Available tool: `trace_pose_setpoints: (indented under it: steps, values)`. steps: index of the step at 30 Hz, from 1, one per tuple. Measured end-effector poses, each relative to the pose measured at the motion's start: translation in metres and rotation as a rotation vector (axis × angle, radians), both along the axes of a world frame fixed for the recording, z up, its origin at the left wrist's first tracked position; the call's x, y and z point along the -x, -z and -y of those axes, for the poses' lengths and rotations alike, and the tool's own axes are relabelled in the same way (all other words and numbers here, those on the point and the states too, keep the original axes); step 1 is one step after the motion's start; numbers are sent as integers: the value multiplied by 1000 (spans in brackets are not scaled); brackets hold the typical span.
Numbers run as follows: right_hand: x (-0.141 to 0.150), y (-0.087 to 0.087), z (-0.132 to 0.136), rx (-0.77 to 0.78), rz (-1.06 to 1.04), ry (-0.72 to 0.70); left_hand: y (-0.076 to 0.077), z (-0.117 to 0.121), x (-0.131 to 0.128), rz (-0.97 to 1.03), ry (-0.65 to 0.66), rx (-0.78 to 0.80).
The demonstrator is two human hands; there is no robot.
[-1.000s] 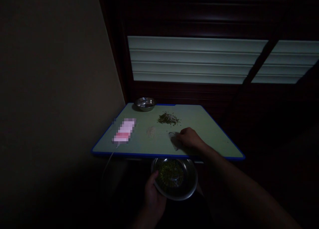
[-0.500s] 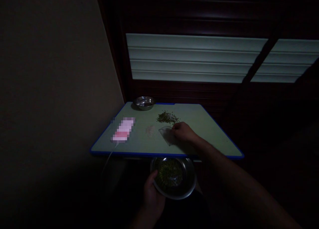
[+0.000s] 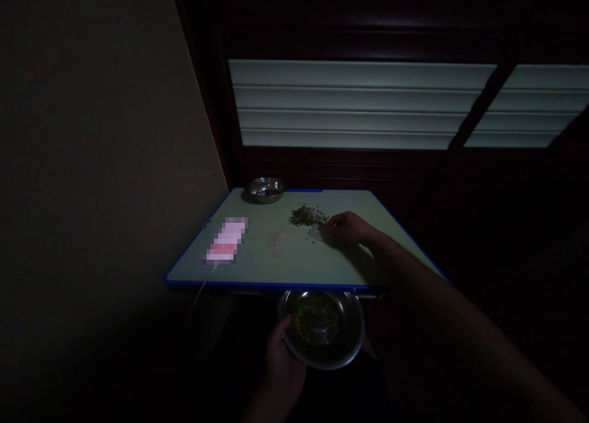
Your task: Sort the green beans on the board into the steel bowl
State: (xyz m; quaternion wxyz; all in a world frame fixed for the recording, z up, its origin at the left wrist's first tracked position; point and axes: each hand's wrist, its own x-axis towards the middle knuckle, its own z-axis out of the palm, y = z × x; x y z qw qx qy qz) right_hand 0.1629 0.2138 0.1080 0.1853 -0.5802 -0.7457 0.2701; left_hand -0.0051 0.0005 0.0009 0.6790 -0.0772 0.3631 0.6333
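Observation:
My left hand grips a metal bowl by its left rim, thumb over the edge, just below the table's front edge. Small green grains, perhaps beans, lie inside this bowl. Above the table, my right hand pinches a clear, flat plastic piece; its exact kind is hard to make out in the dim light. That piece touches or nearly touches the near side of a scattered pile of green and pale grains. A thin patch of whitish grains lies farther left.
A second metal bowl stands at the table's back left corner. Nearer, a lit, blurred-out phone lies with a cable running off the front edge. The pale green table has a blue rim, with a wall at left and slatted panels behind.
My right hand first moved left and away from me with the plastic piece, then shifted slightly right, tilting the piece beside the pile. My left hand and its bowl stayed nearly still.

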Motion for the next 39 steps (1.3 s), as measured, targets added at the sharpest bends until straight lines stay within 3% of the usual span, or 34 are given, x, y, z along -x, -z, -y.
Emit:
trace_pose_setpoints:
  steps: [12,24,26,30,34,39]
  values:
    - [13,-4,-19,-7,46,-180,-6,1,-1,11,-25,29]
    - [11,-3,16,111,-58,-387,-6,1,-1,6,-13,3]
    - [6,-2,21,104,-132,-347,-5,1,-1,3,-19,5]
    - [-11,-2,32,102,-215,-129,-3,0,-4,2,-2,16]
    - [-28,-1,44,78,-105,-17,-1,-2,-7,-9,42,-19]
    - [-31,6,58,96,3,11,0,-3,-8,-11,23,-6]
